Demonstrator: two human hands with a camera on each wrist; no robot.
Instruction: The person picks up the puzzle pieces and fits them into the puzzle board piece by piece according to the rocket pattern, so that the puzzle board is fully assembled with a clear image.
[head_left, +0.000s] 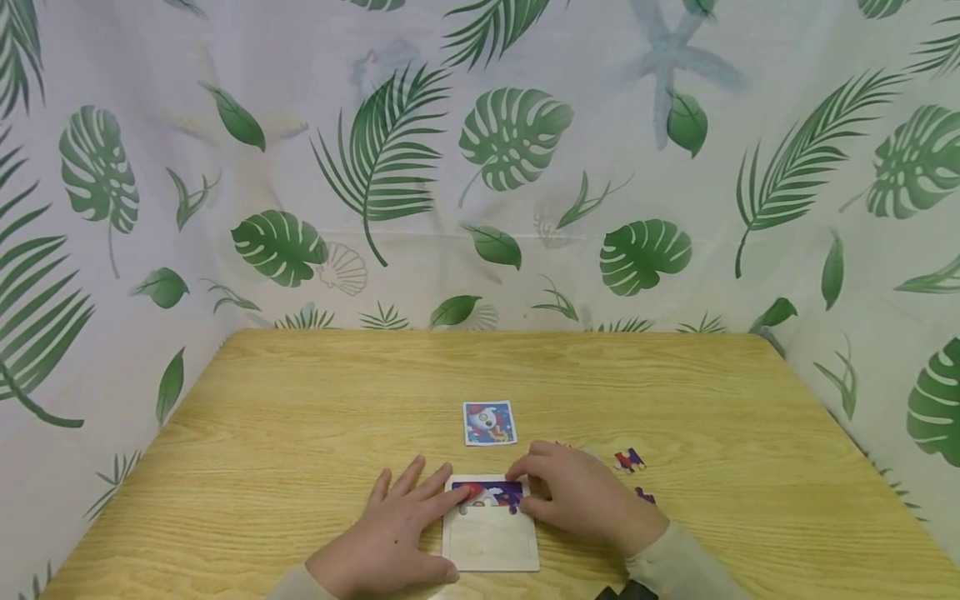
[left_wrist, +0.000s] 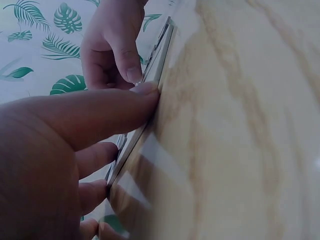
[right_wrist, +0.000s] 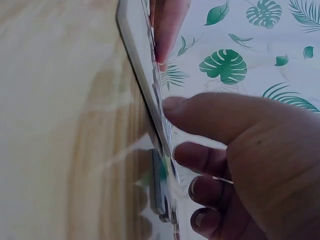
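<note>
A jigsaw puzzle board [head_left: 491, 542] lies near the table's front edge. Fitted purple, red and white pieces [head_left: 487, 495] fill its upper part; below them shows the bare pale tray. My left hand [head_left: 405, 529] is spread at the board's left side, index fingertip on the fitted pieces and thumb by the lower left corner. At the upper right corner, the thumb and index finger of my right hand [head_left: 581, 496] pinch a purple puzzle piece [head_left: 514, 495]. In the right wrist view the thumb [right_wrist: 200, 117] touches the board's top and the other fingers are curled.
A small picture card [head_left: 490, 423] with a white rocket lies beyond the board. Loose puzzle pieces [head_left: 629, 460] lie to the right, some partly hidden behind my right hand. A leaf-patterned curtain [head_left: 480, 208] hangs around the wooden table [head_left: 300, 417].
</note>
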